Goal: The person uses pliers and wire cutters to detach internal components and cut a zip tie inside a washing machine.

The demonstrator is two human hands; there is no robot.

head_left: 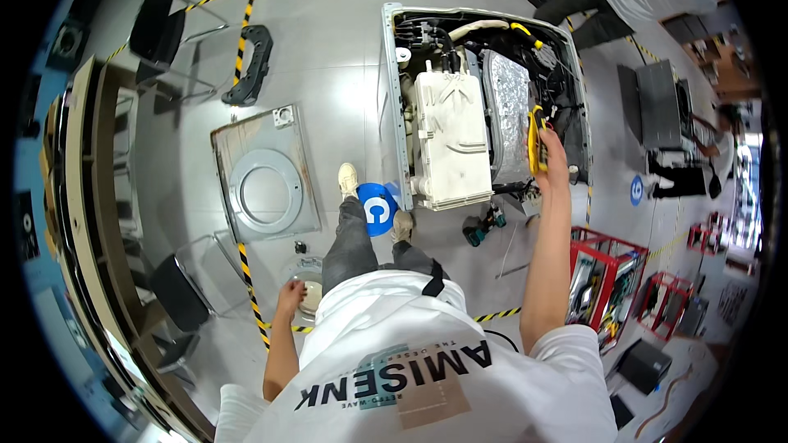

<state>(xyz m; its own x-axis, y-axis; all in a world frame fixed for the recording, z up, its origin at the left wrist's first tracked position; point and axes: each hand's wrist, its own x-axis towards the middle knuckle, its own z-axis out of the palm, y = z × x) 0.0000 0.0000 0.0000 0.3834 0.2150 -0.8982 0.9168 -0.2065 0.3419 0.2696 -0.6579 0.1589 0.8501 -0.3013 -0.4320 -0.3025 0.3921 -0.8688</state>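
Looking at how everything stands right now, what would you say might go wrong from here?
The yellow-and-black hand tool in the right hand is over the open, boxy grey-white appliance; if the grip loosened, it might drop among the exposed parts.

The teal-and-black power drill is on the floor to the right of the feet, so a sidestep could kick it.

The flat grey metal panel with a round opening lies to their left, possibly a trip hazard.

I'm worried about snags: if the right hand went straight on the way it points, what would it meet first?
Leading with its yellow-and-black hand tool, the right hand would probably meet the black wiring inside the open, pale-grey metal cabinet; depth is unclear here.
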